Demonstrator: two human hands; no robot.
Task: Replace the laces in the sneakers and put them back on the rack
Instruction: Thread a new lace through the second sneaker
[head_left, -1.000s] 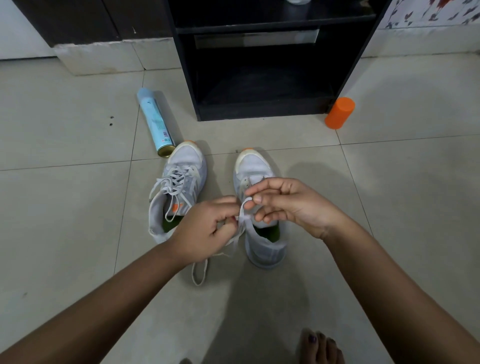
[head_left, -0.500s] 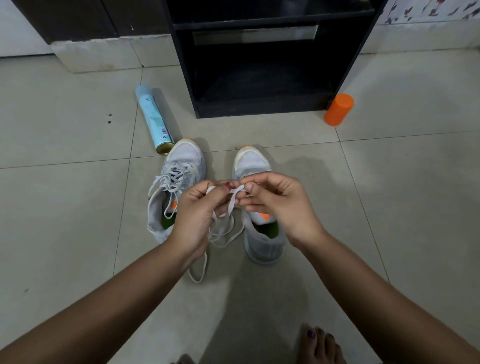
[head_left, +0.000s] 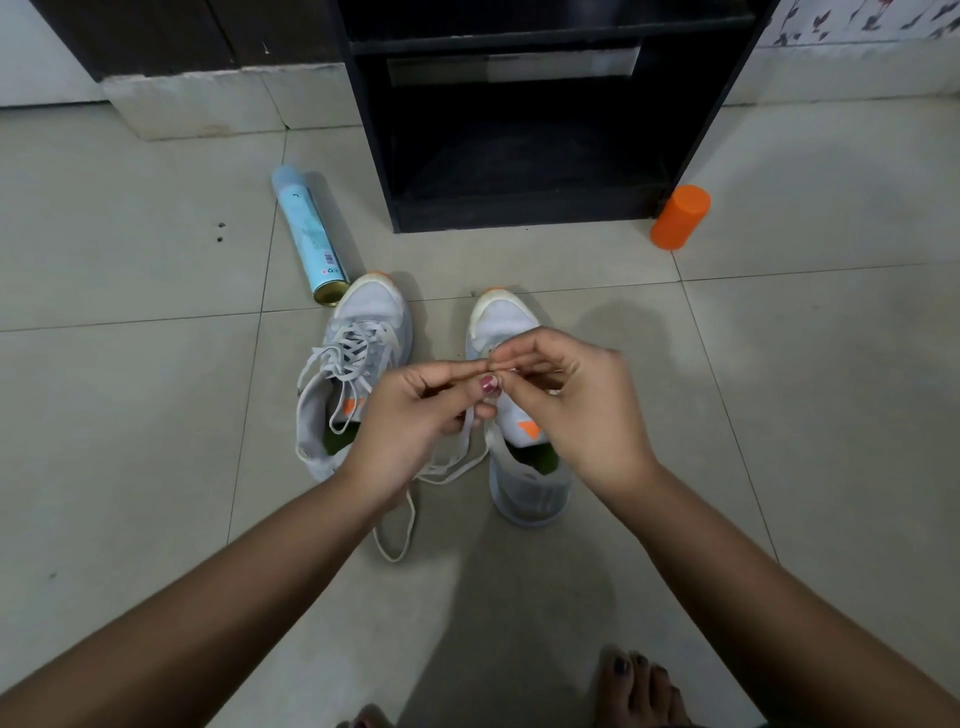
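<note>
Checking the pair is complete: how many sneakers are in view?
2. The laced sneaker stands on the floor at left; the other sneaker stands beside it on the right, partly under the right hand. The dark rack could hide more.

Pale-blue cylindrical metal spray can (head_left: 310, 236) lies on its side on the beige tiled floor (head_left: 130, 415), gold base end nearest the viewer, cap end away. 2 small dark specks (head_left: 221, 232) sit on the tile L of it. Orange plastic cylinder (head_left: 680, 217) stands far R, well apart from the can. At back L: pale tiled plinth (head_left: 208, 104) w/ dark cabinet panels (head_left: 156, 31) above.
</note>
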